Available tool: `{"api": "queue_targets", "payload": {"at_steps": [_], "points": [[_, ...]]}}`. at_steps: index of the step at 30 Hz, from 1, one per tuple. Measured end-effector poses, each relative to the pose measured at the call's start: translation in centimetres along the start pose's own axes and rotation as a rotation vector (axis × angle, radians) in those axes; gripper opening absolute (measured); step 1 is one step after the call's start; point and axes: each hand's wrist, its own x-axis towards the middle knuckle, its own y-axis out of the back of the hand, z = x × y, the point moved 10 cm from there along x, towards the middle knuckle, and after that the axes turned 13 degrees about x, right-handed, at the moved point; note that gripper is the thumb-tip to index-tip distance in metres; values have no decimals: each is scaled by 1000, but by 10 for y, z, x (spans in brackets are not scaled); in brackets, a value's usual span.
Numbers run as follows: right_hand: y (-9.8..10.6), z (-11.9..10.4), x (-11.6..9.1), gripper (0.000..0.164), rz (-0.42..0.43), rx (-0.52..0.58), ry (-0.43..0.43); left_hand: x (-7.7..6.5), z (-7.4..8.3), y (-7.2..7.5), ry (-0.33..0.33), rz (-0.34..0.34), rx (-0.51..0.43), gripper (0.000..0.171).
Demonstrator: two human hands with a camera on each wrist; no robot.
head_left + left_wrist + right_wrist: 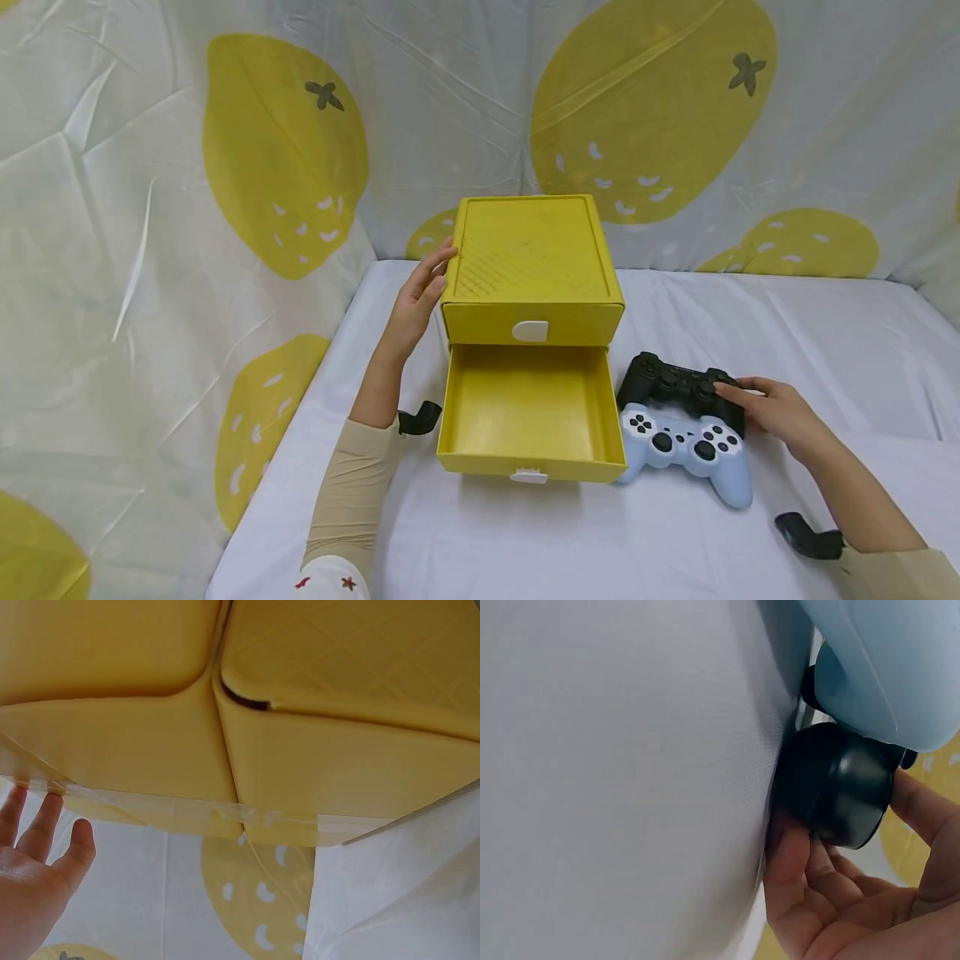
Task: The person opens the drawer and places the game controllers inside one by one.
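Note:
A small yellow two-drawer box (536,250) stands on the white cloth, its lower drawer (528,400) pulled out and bare inside. My left hand (420,296) rests against the upper left side of the box; in the left wrist view, its fingertips (51,806) touch the yellow wall. To the right of the drawer lies a black game controller (678,383). My right hand (780,412) grips its right handle between thumb and curled fingers, as the right wrist view shows. A light blue game controller (682,446) lies in front of the black one, partly overlapping it.
White cloth (847,333) covers the table. A lemon-patterned curtain (450,92) hangs behind and along the left side. The upper drawer (487,323) is closed, with a white handle (530,331). Black wrist mounts (810,536) sit on both forearms.

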Motion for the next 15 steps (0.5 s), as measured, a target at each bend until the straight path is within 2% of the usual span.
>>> {"api": "queue_targets", "payload": {"at_steps": [8, 15], "points": [[6, 1, -2, 92, 99, 139, -8, -1, 0, 0, -1, 0, 7, 80], [10, -4, -5, 87, 162, 206, -7, -1, 0, -2, -12, -8, -10, 80]]}}
